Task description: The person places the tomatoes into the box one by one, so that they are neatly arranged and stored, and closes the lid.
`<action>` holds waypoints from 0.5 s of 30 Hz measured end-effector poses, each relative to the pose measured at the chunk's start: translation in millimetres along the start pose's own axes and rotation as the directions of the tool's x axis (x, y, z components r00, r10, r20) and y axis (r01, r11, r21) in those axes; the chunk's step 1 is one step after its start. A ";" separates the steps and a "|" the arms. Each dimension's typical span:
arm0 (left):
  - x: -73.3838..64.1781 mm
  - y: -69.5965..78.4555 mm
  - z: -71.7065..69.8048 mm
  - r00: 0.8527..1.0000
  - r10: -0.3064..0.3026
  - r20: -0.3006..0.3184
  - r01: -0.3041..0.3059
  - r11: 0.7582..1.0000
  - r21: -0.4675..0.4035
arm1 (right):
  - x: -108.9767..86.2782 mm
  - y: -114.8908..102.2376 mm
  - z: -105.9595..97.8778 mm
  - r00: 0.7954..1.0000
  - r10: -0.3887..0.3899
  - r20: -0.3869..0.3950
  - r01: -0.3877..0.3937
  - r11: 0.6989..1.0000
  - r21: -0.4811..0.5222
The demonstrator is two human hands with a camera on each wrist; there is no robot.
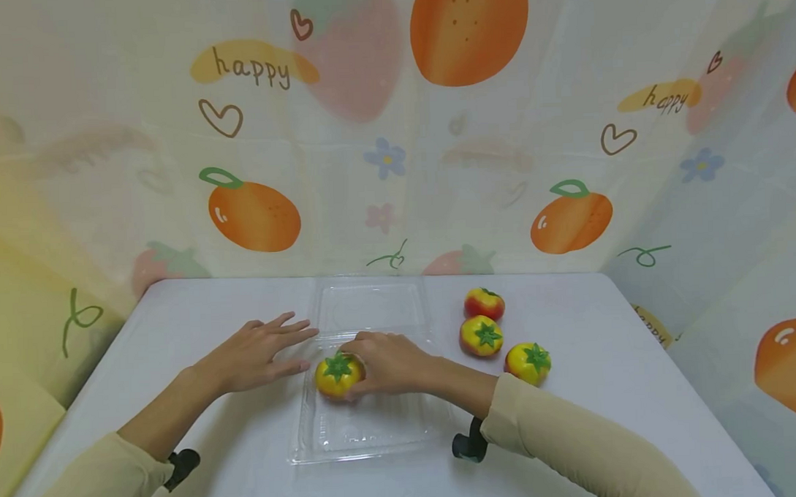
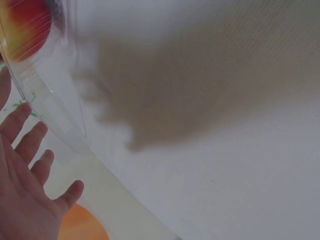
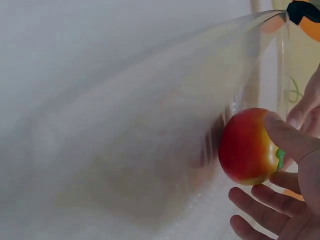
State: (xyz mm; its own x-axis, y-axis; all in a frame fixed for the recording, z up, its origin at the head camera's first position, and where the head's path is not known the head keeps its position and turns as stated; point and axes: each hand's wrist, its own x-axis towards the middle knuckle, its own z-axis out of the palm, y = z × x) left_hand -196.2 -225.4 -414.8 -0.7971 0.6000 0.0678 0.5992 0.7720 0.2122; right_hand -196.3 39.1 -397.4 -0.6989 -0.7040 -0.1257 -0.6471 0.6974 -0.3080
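Note:
A clear plastic clamshell box lies unfolded on the table, its lid at the back. In its front tray, at the left side, is a yellow-and-red persimmon with a green star-shaped calyx. My right hand holds this persimmon from its right; in the right wrist view the thumb and a finger touch the persimmon. My left hand hovers by the box's left edge, fingers spread, holding nothing. The left wrist view shows the persimmon through the clear wall.
To the right of the box stand three more persimmons: one at the back, one in the middle and one at the front, near the right forearm. A fruit-patterned curtain surrounds the white table.

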 end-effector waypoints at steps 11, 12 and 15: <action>0.4 3.3 -1.0 1.000 -0.004 0.007 0.004 1.000 -0.001 | -32.9 31.2 -15.8 0.999 0.023 0.023 -0.025 0.997 0.073; 0.3 3.8 -1.5 1.000 -0.005 0.006 0.005 1.000 0.001 | -37.0 35.4 -18.4 0.999 0.020 0.026 -0.022 0.996 0.082; -0.2 4.4 -2.4 1.000 0.002 0.002 -0.002 1.000 0.006 | -50.1 52.2 -26.5 1.000 0.007 0.029 -0.011 0.993 0.116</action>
State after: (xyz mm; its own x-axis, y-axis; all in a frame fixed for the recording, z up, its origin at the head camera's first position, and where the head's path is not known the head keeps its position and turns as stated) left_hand -193.6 -222.6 -411.5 -0.7955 0.6023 0.0664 0.6015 0.7717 0.2066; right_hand -203.2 114.4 -382.1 -0.6945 -0.7024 -0.1557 -0.5997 0.6847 -0.4141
